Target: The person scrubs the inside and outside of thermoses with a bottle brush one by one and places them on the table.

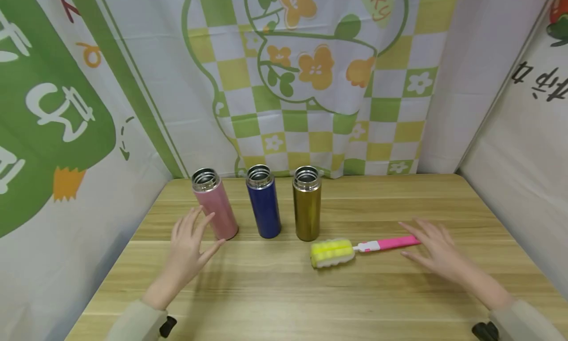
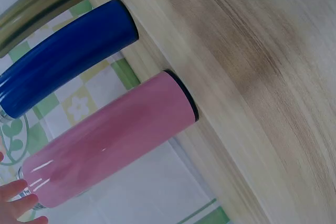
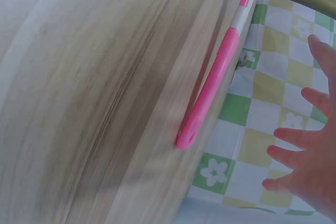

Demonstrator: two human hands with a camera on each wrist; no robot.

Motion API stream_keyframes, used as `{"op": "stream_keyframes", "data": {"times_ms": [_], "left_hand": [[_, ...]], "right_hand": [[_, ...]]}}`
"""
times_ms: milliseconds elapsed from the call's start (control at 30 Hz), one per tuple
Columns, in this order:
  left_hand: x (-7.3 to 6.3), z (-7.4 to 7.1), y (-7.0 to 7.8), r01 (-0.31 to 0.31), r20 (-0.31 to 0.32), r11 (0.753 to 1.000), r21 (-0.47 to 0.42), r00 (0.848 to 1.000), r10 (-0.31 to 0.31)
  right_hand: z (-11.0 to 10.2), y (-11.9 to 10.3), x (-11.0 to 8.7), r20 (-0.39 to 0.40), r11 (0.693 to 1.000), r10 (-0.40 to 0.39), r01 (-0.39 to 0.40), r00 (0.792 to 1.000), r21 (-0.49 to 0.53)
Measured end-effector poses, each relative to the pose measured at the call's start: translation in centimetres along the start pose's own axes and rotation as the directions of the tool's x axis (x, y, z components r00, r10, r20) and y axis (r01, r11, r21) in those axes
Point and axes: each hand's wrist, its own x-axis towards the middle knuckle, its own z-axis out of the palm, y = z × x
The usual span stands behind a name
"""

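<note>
Three lidless vacuum flasks stand upright in a row: a pink one (image 1: 216,208), a blue one (image 1: 265,208) and a gold one (image 1: 307,210). My left hand (image 1: 190,247) is nearest the pink flask, its fingers spread and overlapping the flask's front in the head view. In front of the gold flask lies a bottle brush with a yellow and white sponge head (image 1: 333,253) and a pink handle (image 1: 397,242). Over the handle's end hovers my right hand (image 1: 437,249), fingers spread apart; in the right wrist view the pink handle (image 3: 210,90) shows apart from the fingertips.
The flasks and brush are on a wood-grain table (image 1: 284,301). A patterned cloth (image 1: 310,99) with green and yellow checks hangs behind its far edge. Printed cloth walls flank the table on the left (image 1: 133,193) and right (image 1: 519,183).
</note>
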Motion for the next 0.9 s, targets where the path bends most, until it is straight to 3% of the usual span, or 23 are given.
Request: {"op": "stream_keyframes", "data": {"times_ms": [233, 367, 567, 700, 900], "left_hand": [[1.0, 0.2, -0.8, 0.078, -0.155, 0.992, -0.103, 0.983, -0.094], [1.4, 0.5, -1.3, 0.145, -0.182, 0.974, -0.174, 0.967, -0.176], [1.8, 0.7, -1.7, 0.27, -0.155, 0.93, -0.251, 0.937, -0.314], [2.0, 0.7, -2.1, 0.387, -0.09, 0.866, -0.315, 0.897, -0.433], [2.3, 0.9, -2.9, 0.538, 0.029, 0.716, -0.445, 0.807, -0.589]], "right_hand": [[0.8, 0.6, 1.3, -0.07, 0.998, -0.037, 0.04, 0.997, 0.044], [1.2, 1.0, 1.8, -0.053, 0.995, -0.024, 0.029, 0.998, 0.097], [1.5, 1.4, 2.3, 0.013, 0.986, 0.002, -0.005, 1.0, 0.164], [1.9, 1.9, 2.6, 0.025, 0.982, -0.019, 0.014, 1.0, 0.189], [2.4, 2.5, 3.1, 0.055, 0.974, -0.025, 0.012, 0.998, 0.225]]}}
